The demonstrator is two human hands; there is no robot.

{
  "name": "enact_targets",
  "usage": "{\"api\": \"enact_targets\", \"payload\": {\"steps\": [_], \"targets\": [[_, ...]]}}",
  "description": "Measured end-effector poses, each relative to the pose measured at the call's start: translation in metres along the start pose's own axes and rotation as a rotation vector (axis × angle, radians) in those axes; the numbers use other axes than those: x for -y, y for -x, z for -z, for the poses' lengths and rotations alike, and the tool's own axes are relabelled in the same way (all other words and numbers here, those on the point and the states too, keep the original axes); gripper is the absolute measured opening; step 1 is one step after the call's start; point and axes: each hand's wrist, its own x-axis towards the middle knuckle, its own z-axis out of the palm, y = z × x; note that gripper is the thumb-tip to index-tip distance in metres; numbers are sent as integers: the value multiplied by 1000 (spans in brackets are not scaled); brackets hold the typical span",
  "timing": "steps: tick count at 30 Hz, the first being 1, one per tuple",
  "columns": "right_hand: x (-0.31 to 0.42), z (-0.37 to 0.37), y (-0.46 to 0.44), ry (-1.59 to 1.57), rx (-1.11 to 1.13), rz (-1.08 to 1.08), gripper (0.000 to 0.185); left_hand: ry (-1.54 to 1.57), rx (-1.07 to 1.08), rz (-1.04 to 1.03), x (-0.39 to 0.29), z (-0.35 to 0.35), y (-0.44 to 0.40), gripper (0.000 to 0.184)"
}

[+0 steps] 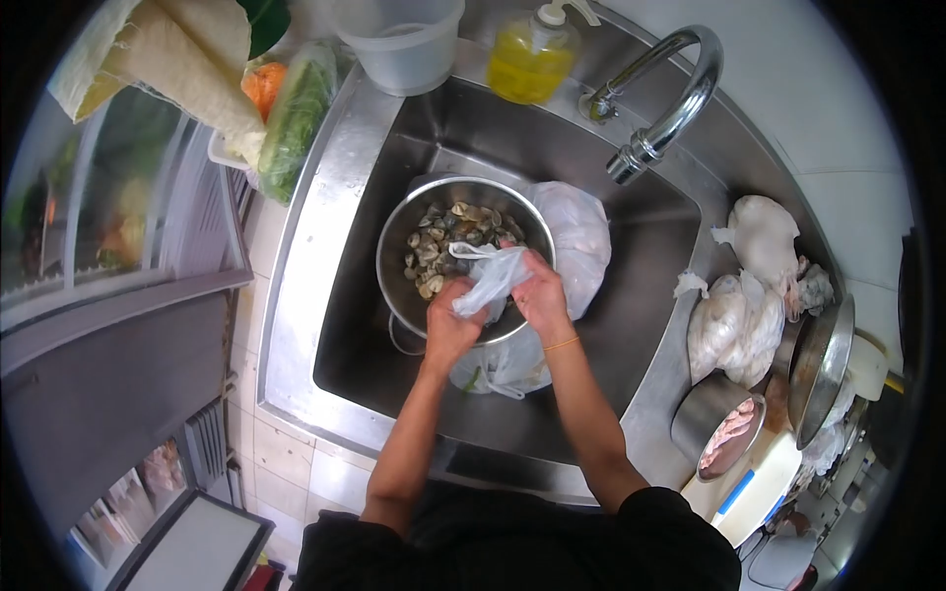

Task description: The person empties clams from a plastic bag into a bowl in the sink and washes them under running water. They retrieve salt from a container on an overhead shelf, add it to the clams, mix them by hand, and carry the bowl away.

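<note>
A metal pot stands in the sink, with a heap of clams inside it. Over the pot's near side, both my hands grip a thin white plastic bag. My left hand is closed on the bag's left part, and my right hand is closed on its right part. The bag is crumpled and hides some of the clams below. Beside the pot on the right lies a filled, pale plastic bag. Another clear bag with something green in it sits under my forearms.
A chrome faucet arches over the sink. Behind stand a soap bottle and a clear plastic tub. Bagged vegetables are at left. On the right ledge are bagged pale items and a small pot holding meat.
</note>
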Motion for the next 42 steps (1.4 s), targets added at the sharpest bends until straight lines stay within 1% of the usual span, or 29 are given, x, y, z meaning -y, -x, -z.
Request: {"api": "enact_targets", "payload": {"steps": [1, 4, 7, 10, 13, 14, 16, 17, 18, 19, 20, 21, 22, 24, 25, 26, 27, 28, 29, 30, 31, 33, 35, 36, 37, 38, 39, 41, 42], "targets": [[4, -1, 1, -144, -9, -66, 34, 118, 76, 97, -9, 0, 2, 23], [10, 2, 10, -287, 65, -66, 38, 52, 102, -202, -22, 0, 6, 19], [14, 0, 14, -378, -79, -77, 31, 151, 171, -192, -10, -3, 12, 18], [5, 44, -10, -292, -50, -32, 22, 317, 135, -104, -15, -2, 23, 16], [4, 56, -14, 53, -139, 44, 12, 820, 2, 228, -44, 15, 27, 20], [1, 57, -16, 158, -134, 107, 12, 927, -18, 191, -59, 24, 26, 18], [-12, 63, -25, 364, -127, 237, 18, 1046, -34, 154, -75, 37, 18, 9], [-22, 65, -32, 614, -144, 297, 27, 1073, -49, 225, -85, 40, 12, 7], [-28, 55, -32, 865, -199, 355, 31, 1096, -67, 295, -93, 42, 5, 10], [-36, 48, -30, 979, -192, 481, 33, 1186, 27, 324, -87, 45, -3, 19], [-43, 41, -28, 1092, -182, 609, 35, 1202, 86, 322, -82, 45, -7, 21], [-55, 37, -32, 1154, -225, 713, 30, 1217, 143, 322, -85, 43, -10, 23], [-62, 38, -30, 887, -195, 537, 28, 1232, 197, 327, -88, 39, -11, 25], [-71, 33, -21, 360, -121, 186, 24, 1239, 189, 373, -87, 28, -9, 27], [-81, 27, -23, 431, -222, 252, 22, 1179, 143, 354, -93, 17, -6, 25], [-86, 30, -25, 356, -161, 222, 25, 1120, 96, 333, -99, 6, -3, 22], [-115, 63, -46, 350, -54, 237, 29, 1087, 158, 301, -102, 2, 2, 22], [-118, 74, -53, -34, 182, 160, 37, 1061, 194, 304, -102, -4, 8, 18], [-121, 85, -60, -398, 380, 4, 46, 961, 242, 248, -91, -10, 12, 14], [-103, 59, -44, -346, 314, -47, 47, 863, 289, 196, -81, -16, 17, 12], [-80, 22, -22, -293, 246, -96, 48, 722, 291, 128, -82, -24, 24, 10], [-58, 8, -17, -258, 223, -235, 47, 442, 292, -16, -82, -37, 34, 9], [-31, 36, -29, -300, 300, -436, 46, 187, 351, -150, -90, -37, 44, 13], [-34, 45, -34, -385, 382, -463, 45, 60, 380, -211, -92, -36, 49, 15], [-37, 54, -40, -468, 463, -497, 45, 40, 423, -178, -88, -36, 52, 18], [-39, 58, -43, -544, 545, -534, 45, -19, 405, -195, -87, -37, 55, 17], [-37, 63, -47, -560, 574, -525, 45, -81, 387, -213, -86, -37, 59, 17], [-38, 57, -42, -526, 446, -449, 45, -170, 317, -262, -81, -36, 65, 17], [-40, 41, -33, -472, 290, -380, 44, -196, 267, -296, -70, -36, 65, 18]]}}
